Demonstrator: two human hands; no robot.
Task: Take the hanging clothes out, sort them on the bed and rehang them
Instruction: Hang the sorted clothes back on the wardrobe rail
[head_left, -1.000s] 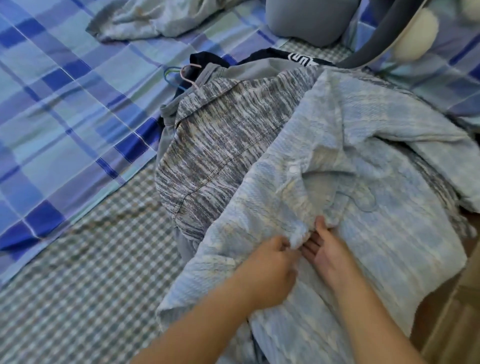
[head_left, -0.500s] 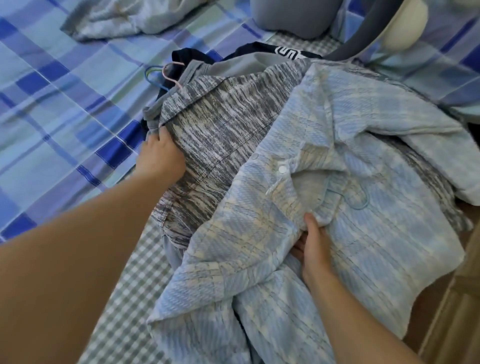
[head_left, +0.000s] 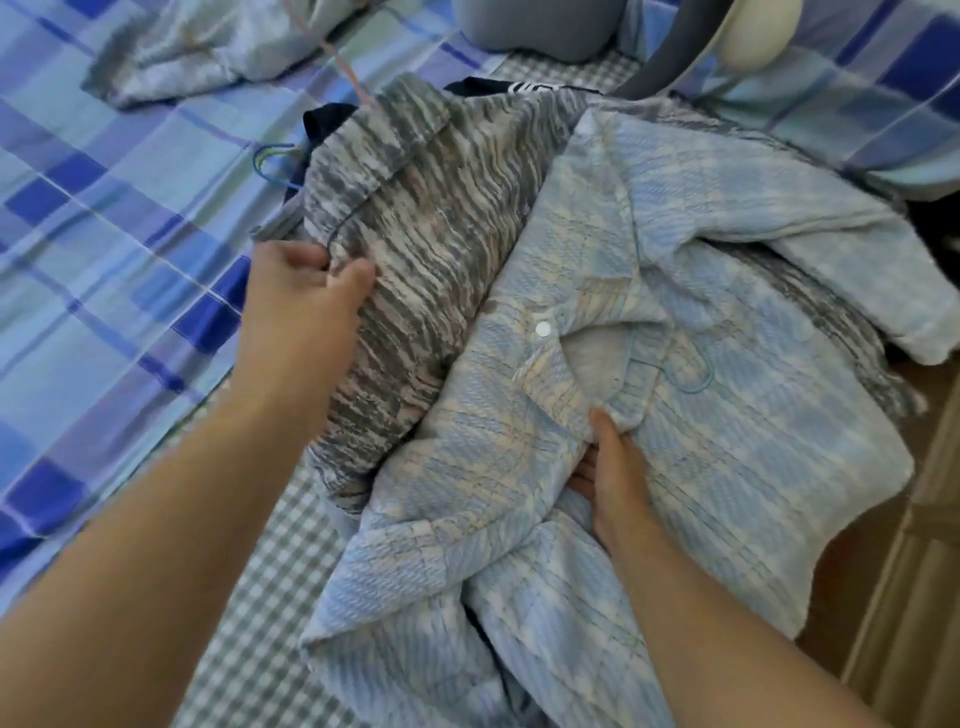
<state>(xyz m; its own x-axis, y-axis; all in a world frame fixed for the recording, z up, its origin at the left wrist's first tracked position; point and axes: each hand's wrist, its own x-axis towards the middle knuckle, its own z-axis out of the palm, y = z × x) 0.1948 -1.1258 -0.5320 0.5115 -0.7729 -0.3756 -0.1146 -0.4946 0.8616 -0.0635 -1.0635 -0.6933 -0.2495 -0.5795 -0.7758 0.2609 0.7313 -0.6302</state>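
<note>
Head view: pile of clothes sits at the right side of the bed (head_left: 130, 218), running up to the bed's right edge; the wooden floor (head_left: 878, 597) shows past that edge at lower right. Open room is to the left: a wide stretch of blue plaid sheet (head_left: 78, 312), and a strip of grey gingham sheet (head_left: 270, 597) along the near side. The far end is crowded: a crumpled pale cloth (head_left: 208, 47) at top left, a grey pillow (head_left: 535, 26) top centre.

The light blue plaid shirt (head_left: 727, 441) lies on top of the pile, collar open, white button showing, a blue hanger hook (head_left: 691, 374) lying on its chest; one sleeve hangs toward the bed's right edge. The grey striped garment (head_left: 431, 218) lies partly under it on the left, its upper edge raised off the pile. A dark garment (head_left: 332, 119) pokes out beneath, with a blue hanger hook (head_left: 270, 166) beside it and a blurred pink hanger (head_left: 343, 67) above.

Left hand (head_left: 301, 306): fingers and thumb curled, pinching the left edge of the grey striped garment.
Right hand (head_left: 618, 467): thumb on top of the blue shirt's front just below the collar, fingers tucked under the fabric, gripping it.
</note>
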